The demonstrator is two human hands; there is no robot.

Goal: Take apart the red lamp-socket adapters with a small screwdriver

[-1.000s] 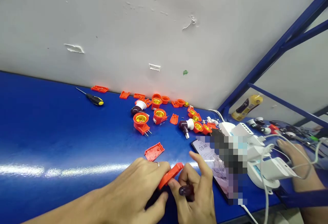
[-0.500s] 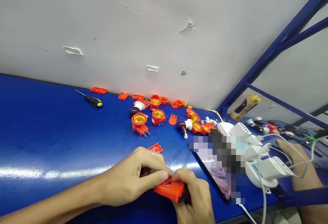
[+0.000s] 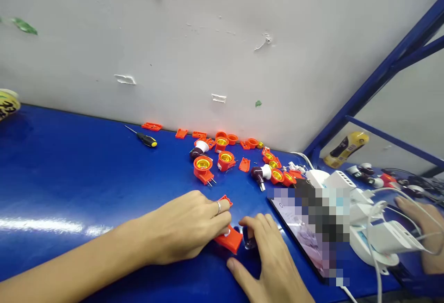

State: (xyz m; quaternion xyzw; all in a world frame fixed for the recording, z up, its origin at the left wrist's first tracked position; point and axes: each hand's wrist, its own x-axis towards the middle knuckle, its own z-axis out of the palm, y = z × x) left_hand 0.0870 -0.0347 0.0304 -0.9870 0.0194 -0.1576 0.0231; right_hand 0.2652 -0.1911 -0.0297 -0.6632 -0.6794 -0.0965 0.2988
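Observation:
My left hand point(image 3: 189, 229), with a ring on one finger, is closed on an orange plastic housing point(image 3: 231, 242) low over the blue table. A small white bit shows at the housing near the fingertips. My right hand point(image 3: 272, 259) is to the right, thumb and fingers spread apart. Between its index finger and the housing is a small dark, shiny, see-through object point(image 3: 249, 239) whose kind I cannot make out; whether the finger touches it is unclear. Behind my left fingers lies another orange shell piece point(image 3: 226, 200), partly hidden.
Orange lamp sockets point(image 3: 203, 164) and loose shells lie along the wall. A screwdriver point(image 3: 147, 139) is at back left. On the right are a phone point(image 3: 294, 229), white power strips point(image 3: 373, 238) with cables, a yellow bottle point(image 3: 347, 149), blue frame bars and another person's hand point(image 3: 421, 215).
My right hand has let go of the orange housing and opened out to the right. My left hand still has it, now turned palm down. The view has shifted left.

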